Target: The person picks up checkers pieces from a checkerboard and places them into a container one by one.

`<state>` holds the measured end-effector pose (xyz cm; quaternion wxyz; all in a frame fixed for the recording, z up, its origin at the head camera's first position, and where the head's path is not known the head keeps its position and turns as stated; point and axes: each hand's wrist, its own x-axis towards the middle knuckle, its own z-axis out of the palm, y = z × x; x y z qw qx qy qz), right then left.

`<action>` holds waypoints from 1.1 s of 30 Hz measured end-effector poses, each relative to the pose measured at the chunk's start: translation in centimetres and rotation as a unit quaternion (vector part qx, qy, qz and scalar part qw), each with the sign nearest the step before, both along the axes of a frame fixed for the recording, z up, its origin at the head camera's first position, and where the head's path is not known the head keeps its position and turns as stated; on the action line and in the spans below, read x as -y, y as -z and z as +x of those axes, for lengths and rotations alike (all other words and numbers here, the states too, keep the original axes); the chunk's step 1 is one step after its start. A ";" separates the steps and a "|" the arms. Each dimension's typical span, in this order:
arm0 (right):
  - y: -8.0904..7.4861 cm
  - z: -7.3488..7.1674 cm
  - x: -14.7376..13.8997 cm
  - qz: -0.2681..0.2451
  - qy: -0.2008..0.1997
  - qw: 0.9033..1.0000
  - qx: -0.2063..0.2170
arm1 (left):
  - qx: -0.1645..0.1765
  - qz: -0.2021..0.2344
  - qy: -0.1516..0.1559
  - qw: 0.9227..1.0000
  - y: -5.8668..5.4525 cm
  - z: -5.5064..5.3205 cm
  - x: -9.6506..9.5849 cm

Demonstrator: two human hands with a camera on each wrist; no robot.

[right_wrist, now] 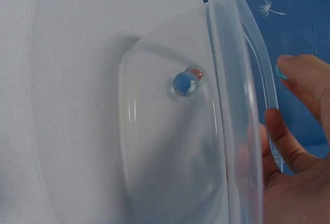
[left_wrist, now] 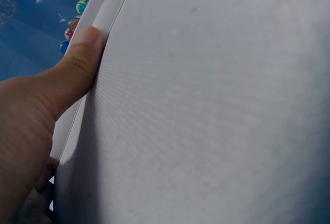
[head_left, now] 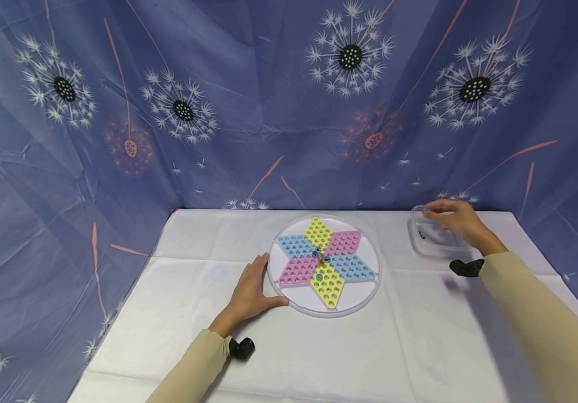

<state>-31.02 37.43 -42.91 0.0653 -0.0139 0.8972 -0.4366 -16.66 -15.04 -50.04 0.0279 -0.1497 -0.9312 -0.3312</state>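
Observation:
My left hand (head_left: 250,288) rests against the left edge of a round white Chinese checkers board (head_left: 357,295), its thumb along the near rim. Blue, pink and yellow points form the board's star, and several glass marbles (head_left: 321,261) sit around its middle. At the right, my right hand (head_left: 457,219) is over a clear plastic box (head_left: 437,252). In the right wrist view a small teal bit of a marble (right_wrist: 280,73) shows at the fingertips, the rest hidden by the fingers. Inside the box lie a blue marble (right_wrist: 184,83) and a reddish one (right_wrist: 196,72), side by side.
A white cloth (head_left: 218,235) covers the table. Behind it and at the sides hangs a blue curtain (head_left: 269,112) with dandelion prints. Each wrist carries a black camera mount, one (head_left: 242,348) at the left and one (head_left: 465,267) at the right.

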 end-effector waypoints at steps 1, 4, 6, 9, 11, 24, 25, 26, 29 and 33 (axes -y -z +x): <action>0.1 -0.1 0.0 -0.002 0.000 1.000 0.002 | 0.000 0.000 0.000 1.000 0.0 0.0 0.0; 0.4 -0.2 0.0 -0.008 -0.009 1.000 0.010 | 0.001 0.001 0.001 1.000 0.0 0.0 0.0; 0.5 -0.2 0.0 -0.011 -0.008 1.000 0.018 | 0.001 0.001 0.002 1.000 0.1 0.0 -0.1; 0.5 -0.1 0.0 -0.009 -0.012 0.999 0.029 | 0.002 -0.003 0.003 1.000 0.2 -0.1 -0.1; 0.6 0.0 0.0 -0.010 -0.013 0.999 0.033 | 0.002 -0.004 0.003 1.000 0.2 -0.1 -0.1; 0.9 -0.2 0.0 -0.006 -0.008 0.999 0.052 | 0.004 -0.010 -0.004 1.000 0.1 0.0 -0.1; 0.9 -0.2 0.0 -0.007 -0.008 0.999 0.052 | 0.005 -0.010 -0.004 1.000 0.1 0.0 -0.1; 0.9 -0.2 0.0 -0.007 -0.008 0.999 0.052 | 0.004 -0.010 -0.004 1.000 0.1 0.0 -0.1; 0.8 -0.2 0.1 -0.004 -0.008 0.999 0.052 | 0.001 -0.009 -0.004 1.000 0.2 -0.1 -0.1; 0.8 -0.2 0.1 0.000 -0.011 0.998 0.054 | -0.002 -0.009 -0.001 1.000 0.2 -0.1 0.0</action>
